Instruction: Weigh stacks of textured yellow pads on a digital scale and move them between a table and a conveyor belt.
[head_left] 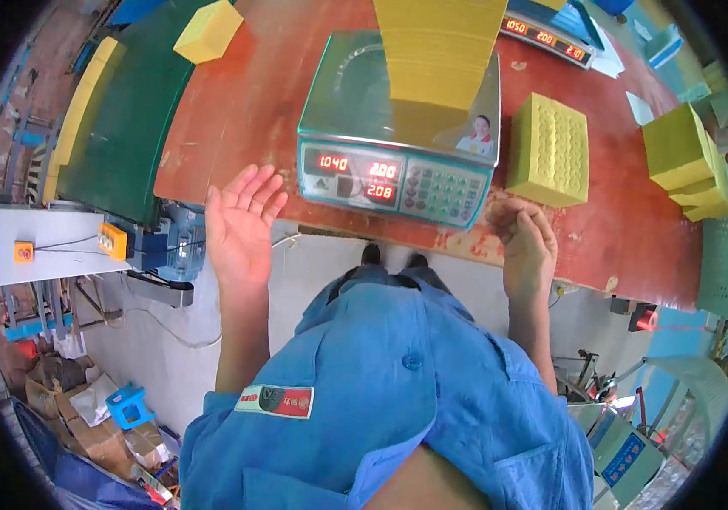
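My left hand (245,225) is raised palm up beside the front left corner of the scale, fingers stretched and holding nothing. My right hand (527,242) hovers at the table's front edge, its fingers loosely curled with nothing visible in them. Between the hands stands a digital scale (355,115) with a metal pan, a lit red display and a keypad. A tall yellow block (440,51) rests on the pan and runs out of view at the top. Just beyond my right hand, a yellow block with round bumps (551,149) lies on the table.
The reddish table (236,102) carries another yellow block (208,31) at the far left and stacked yellow pieces (688,161) at the right. A second scale (546,38) stands at the back right. A green conveyor belt (130,110) runs along the left, with a yellow switch box (112,241) nearby.
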{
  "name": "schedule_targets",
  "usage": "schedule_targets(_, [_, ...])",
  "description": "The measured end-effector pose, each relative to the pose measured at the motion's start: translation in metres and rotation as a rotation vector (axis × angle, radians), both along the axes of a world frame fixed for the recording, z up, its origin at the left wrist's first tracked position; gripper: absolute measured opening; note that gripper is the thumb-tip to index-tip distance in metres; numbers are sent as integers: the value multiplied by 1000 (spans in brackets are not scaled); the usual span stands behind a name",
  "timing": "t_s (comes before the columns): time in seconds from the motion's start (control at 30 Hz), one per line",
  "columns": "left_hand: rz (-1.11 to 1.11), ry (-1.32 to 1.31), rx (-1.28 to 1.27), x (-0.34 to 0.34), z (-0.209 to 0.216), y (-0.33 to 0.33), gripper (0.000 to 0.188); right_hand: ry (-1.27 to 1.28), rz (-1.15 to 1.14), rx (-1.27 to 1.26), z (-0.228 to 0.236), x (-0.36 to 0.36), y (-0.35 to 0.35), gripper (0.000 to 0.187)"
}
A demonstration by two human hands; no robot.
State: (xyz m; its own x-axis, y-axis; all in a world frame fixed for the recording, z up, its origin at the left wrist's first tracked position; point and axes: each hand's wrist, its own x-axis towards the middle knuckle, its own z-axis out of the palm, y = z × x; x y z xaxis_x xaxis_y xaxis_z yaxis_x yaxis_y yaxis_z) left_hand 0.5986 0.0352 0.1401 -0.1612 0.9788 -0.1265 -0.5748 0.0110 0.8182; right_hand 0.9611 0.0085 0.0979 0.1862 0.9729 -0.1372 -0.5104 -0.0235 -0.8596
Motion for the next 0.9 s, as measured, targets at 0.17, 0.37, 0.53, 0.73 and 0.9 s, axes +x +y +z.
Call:
schedule_targets(0.17, [-38,1,-5,9,4,5,53,2,10,89,9,-26,-2,21])
schedule_targets(0.37, [-100,9,-15,-3,4,15,49,58,-10,32,6,-43,-15,21])
schedule_targets(0.53, [-154,20,-33,-14,-1,27,47,58,-73,47,6,-51,-20,21])
schedule_targets(0.73, [-299,22,17,-7,-2,53,45,77,-131,43,6,-58,-23,20])
schedule_targets(0.9, [-351,132,47,13,0,96,45,-26,-134,82,5,-59,7,19])
